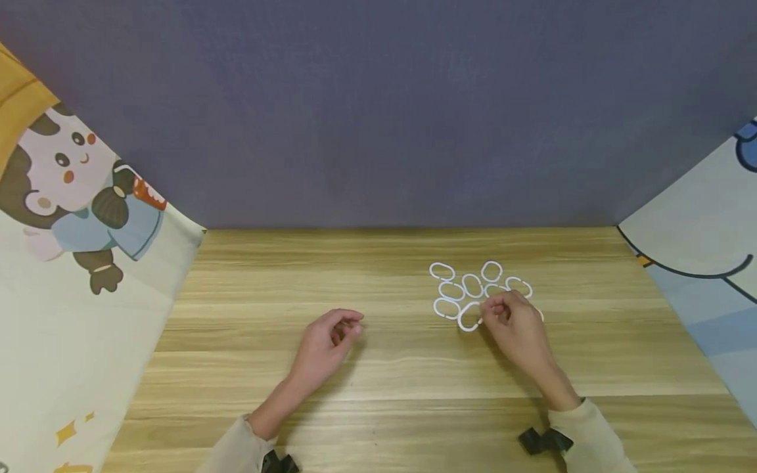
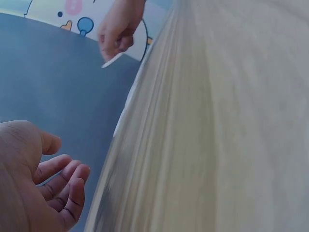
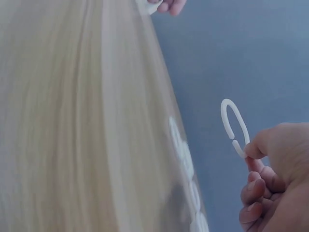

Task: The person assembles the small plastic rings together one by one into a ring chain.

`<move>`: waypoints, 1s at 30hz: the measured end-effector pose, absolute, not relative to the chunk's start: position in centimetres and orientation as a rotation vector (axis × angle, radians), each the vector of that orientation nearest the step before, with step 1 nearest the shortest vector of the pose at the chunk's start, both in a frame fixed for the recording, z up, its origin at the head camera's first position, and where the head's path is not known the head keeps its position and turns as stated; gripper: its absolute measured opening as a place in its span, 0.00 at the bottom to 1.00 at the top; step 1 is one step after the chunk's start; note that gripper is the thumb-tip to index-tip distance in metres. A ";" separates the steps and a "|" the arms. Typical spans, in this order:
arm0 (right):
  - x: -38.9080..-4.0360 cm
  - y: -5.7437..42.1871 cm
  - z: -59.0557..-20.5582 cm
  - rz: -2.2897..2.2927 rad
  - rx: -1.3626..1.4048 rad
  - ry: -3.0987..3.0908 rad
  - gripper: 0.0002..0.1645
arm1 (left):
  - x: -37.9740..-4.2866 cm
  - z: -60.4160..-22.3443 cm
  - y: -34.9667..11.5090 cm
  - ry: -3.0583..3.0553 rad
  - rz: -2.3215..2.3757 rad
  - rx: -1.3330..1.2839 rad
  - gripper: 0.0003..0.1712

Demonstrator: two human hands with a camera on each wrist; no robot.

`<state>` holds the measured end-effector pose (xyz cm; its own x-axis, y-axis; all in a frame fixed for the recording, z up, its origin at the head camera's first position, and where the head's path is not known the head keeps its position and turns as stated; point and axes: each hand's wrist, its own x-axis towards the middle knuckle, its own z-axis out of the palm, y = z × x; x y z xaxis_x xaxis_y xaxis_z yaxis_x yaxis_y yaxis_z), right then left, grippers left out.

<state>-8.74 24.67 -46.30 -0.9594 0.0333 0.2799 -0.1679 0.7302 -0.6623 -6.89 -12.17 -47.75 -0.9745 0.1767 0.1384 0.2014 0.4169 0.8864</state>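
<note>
My right hand [image 1: 520, 332] pinches a white oval shower curtain ring [image 3: 225, 121] between thumb and fingertips. A small gap shows in the ring's side, and it is held up above the wooden table. Several similar white rings [image 1: 451, 300] lie loosely grouped on the table around and beyond this hand, some close together or touching. The hand covers part of the group. My left hand [image 1: 325, 341] hovers over the table to the left, away from the rings, its fingers loosely bent with nothing between them.
The wooden table [image 1: 378, 420] reaches back to a dark blue-grey wall [image 1: 378, 131]. Cartoon-printed panels stand on the left [image 1: 83, 197] and on the right [image 1: 698, 263]. Black wrist mounts sit at both sleeve cuffs.
</note>
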 end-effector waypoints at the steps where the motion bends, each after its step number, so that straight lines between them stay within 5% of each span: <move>1: -8.6 24.4 -46.1 1.081 0.108 -2.649 0.03 | -6.9 -47.8 -12.0 -2.626 -1.673 -0.350 0.10; 30: -5.9 18.6 -44.5 1.519 0.184 -2.659 0.06 | -6.9 -47.3 -6.3 -2.568 -2.098 -0.510 0.08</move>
<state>-5.94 18.63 -44.53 -0.9900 -0.0674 0.1236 -0.1407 0.5030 -0.8528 -6.93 -6.27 -47.34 -0.9315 0.3628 0.0257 0.0977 0.1813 0.9786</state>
